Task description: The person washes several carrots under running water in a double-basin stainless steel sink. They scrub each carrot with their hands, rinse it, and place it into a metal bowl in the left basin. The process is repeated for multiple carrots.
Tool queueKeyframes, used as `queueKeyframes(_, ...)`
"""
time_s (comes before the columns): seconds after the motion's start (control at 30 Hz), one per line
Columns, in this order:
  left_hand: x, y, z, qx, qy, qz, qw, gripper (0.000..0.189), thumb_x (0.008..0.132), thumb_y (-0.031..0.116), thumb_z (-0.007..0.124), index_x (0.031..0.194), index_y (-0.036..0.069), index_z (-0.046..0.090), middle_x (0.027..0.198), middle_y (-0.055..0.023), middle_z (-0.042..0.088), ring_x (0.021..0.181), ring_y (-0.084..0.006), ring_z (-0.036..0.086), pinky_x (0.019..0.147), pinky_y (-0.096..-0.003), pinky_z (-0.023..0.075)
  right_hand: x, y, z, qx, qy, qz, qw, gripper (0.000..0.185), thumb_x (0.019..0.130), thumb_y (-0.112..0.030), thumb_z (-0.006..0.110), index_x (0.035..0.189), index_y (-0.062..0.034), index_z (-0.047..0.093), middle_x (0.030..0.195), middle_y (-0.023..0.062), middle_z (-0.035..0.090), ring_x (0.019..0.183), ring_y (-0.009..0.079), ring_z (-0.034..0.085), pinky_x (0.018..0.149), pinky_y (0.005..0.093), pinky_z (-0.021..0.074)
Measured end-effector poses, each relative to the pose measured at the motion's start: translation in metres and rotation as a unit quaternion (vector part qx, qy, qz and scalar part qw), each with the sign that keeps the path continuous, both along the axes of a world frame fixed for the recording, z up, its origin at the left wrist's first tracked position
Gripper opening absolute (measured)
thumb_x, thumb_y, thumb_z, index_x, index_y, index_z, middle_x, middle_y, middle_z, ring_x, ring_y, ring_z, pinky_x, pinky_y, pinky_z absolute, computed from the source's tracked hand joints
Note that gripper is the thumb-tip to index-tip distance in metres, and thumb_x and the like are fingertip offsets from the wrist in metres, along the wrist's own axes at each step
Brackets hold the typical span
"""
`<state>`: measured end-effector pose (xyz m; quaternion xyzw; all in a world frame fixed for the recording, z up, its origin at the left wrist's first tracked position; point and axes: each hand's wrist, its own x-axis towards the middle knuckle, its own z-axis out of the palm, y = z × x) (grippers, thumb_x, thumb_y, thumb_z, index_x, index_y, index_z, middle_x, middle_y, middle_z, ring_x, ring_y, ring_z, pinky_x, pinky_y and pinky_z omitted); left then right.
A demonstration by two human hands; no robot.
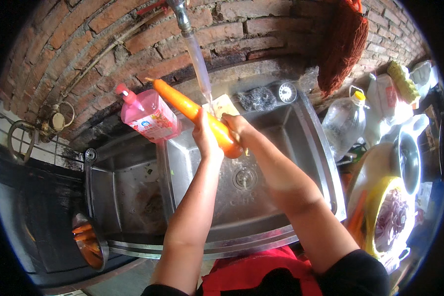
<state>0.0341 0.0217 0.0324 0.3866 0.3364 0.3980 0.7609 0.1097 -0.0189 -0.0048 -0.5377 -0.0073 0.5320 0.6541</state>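
Note:
A large orange carrot (183, 103) slants across the right basin of a stainless steel double sink (277, 218), its thin tip up and to the left. My left hand (208, 138) is closed around its middle. At the thick end, my right hand (238, 127) touches the carrot's side with curled fingers. Water runs from a clear hose (198, 63) on the metal tap (180, 16) and falls by the carrot, near my hands. Below the carrot, the drain (244, 178) shows in the basin floor. My palms and parts of the fingers are hidden.
A pink soap bottle (150, 114) stands at the sink's back. Beside a yellow sponge (224, 105) lies a steel scourer (258, 99). A metal bowl with carrots (87, 240) sits left. At right are a plastic jug (344, 122) and a yellow-rimmed bowl of purple shreds (391, 222).

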Motion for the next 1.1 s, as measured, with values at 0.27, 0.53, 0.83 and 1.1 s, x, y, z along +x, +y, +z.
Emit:
queueKeyframes(0.27,-0.006,0.021,-0.002,-0.053,-0.066,0.094,0.992,0.044,0.076,0.046,0.053,0.084,0.003,0.046,0.075,-0.0073,0.050,0.066,-0.0185,0.050,0.061,-0.0309,0.0436,-0.069,-0.020,0.019,-0.071,-0.675,-0.137,0.721,0.031,0.081,-0.029,0.040,0.098,-0.0060,0.052,0.087,0.0212,0.054,0.077,0.0367,0.053,0.073,0.0407,0.0420)
queueKeyframes(0.53,-0.008,0.023,0.003,-0.069,-0.138,-0.048,0.987,0.041,0.078,0.044,0.048,0.083,0.004,0.042,0.071,-0.0076,0.047,0.062,-0.0213,0.049,0.060,-0.0345,0.0442,-0.005,-0.003,-0.032,0.175,-0.020,0.020,0.984,0.020,0.083,-0.012,0.038,0.096,-0.0001,0.048,0.087,0.0134,0.055,0.072,0.0220,0.056,0.060,0.0342,0.0473)
queueKeyframes(0.83,-0.010,0.023,0.015,0.073,-0.078,-0.013,0.994,0.034,0.073,0.047,0.047,0.077,0.014,0.040,0.068,-0.0013,0.044,0.061,-0.0167,0.047,0.061,-0.0320,0.0419,-0.020,-0.008,0.011,-0.086,-0.485,0.195,0.848,0.032,0.079,-0.024,0.034,0.086,-0.0016,0.056,0.072,0.0135,0.058,0.066,0.0222,0.058,0.058,0.0347,0.0472)
queueKeyframes(1.1,-0.032,0.051,-0.001,-0.059,0.001,-0.066,0.996,0.064,0.068,0.055,0.051,0.109,0.008,0.039,0.106,-0.0112,0.045,0.101,-0.0246,0.044,0.087,-0.0395,0.0360,-0.040,-0.022,0.039,-0.033,-0.328,0.076,0.941,0.029,0.074,-0.028,0.052,0.093,-0.0061,0.057,0.079,0.0107,0.059,0.069,0.0202,0.056,0.064,0.0321,0.0464)
